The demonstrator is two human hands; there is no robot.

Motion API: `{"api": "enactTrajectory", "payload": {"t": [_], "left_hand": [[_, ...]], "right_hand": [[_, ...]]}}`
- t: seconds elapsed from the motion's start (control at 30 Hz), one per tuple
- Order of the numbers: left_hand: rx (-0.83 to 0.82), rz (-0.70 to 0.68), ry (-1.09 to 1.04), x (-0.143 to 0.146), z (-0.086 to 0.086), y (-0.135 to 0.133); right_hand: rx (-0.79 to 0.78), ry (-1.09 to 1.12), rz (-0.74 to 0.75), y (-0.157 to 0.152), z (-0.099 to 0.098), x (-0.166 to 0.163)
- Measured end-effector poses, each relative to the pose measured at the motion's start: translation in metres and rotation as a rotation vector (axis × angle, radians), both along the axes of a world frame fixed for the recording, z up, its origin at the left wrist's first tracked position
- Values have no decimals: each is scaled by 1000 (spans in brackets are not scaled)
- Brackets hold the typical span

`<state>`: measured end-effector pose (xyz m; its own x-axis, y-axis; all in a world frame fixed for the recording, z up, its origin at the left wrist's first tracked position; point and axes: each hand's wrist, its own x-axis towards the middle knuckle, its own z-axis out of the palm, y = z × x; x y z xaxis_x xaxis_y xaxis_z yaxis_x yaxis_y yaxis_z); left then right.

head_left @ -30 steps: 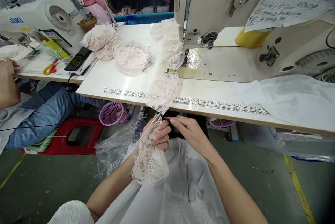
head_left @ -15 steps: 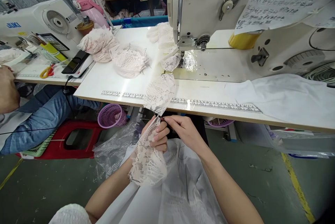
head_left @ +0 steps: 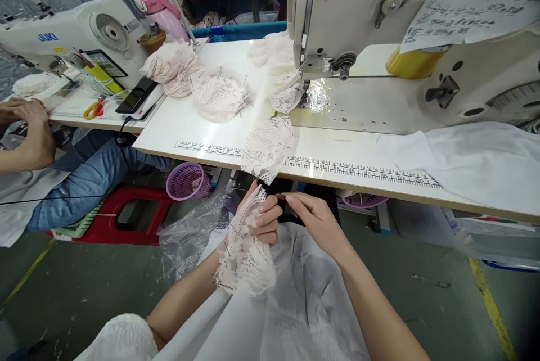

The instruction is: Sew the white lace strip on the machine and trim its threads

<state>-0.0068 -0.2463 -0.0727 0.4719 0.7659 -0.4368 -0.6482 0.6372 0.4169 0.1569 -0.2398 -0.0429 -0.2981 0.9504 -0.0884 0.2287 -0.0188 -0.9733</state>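
Note:
My left hand (head_left: pixel 265 219) is closed on a pale pink lace piece (head_left: pixel 248 264), which hangs down over my wrist with dark thread ends on it. Just to the right, my right hand (head_left: pixel 315 216) is pinched at the fingertips around a thin dark thing too small to name. Another lace piece (head_left: pixel 269 144) drapes over the table edge above my left hand. Beyond it, a smaller lace piece (head_left: pixel 287 96) lies beside the needle area of the sewing machine (head_left: pixel 337 18). Whether these pieces join the held one is hard to see.
The white table (head_left: pixel 228 139) has a printed ruler along its front. A round lace piece (head_left: pixel 221 94) and a bundled lace pile (head_left: pixel 172 66) lie left, white cloth (head_left: pixel 485 153) right. A co-worker's hands (head_left: pixel 29 116) are at the far left, near a red stool (head_left: pixel 109 215).
My right hand has drawn slightly away to the right from the lace in my left hand. The whole view has shifted, so the table appears further right.

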Motion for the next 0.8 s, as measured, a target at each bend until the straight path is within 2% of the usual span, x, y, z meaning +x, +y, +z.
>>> {"api": "enactTrajectory", "payload": {"t": [0.1, 0.17, 0.23, 0.3, 0.37, 0.43, 0.5, 0.57, 0.67, 0.8], "left_hand": [[148, -141, 155, -6, 11, -2], [336, -256, 391, -16, 24, -1], [489, -290, 622, -27, 38, 0], [577, -218, 791, -35, 51, 0], [701, -80, 1068, -36, 56, 0], [845, 90, 1428, -31, 52, 0], [880, 230, 1647, -23, 42, 3], [885, 262, 1678, -16, 30, 9], [916, 308, 1578, -9, 19, 21], [939, 498, 1647, -9, 21, 23]], "right_hand": [[19, 31, -82, -11, 2, 9], [80, 30, -181, -15, 6, 16], [157, -3, -275, -16, 11, 21], [217, -32, -326, -13, 15, 25], [278, -50, -344, -9, 18, 25], [368, -63, -332, -4, 20, 22], [446, -83, -300, 3, 21, 15], [499, -116, -261, 14, 21, 8], [569, -284, -163, 33, 24, 0], [601, -423, -48, 57, 35, -4]]}}
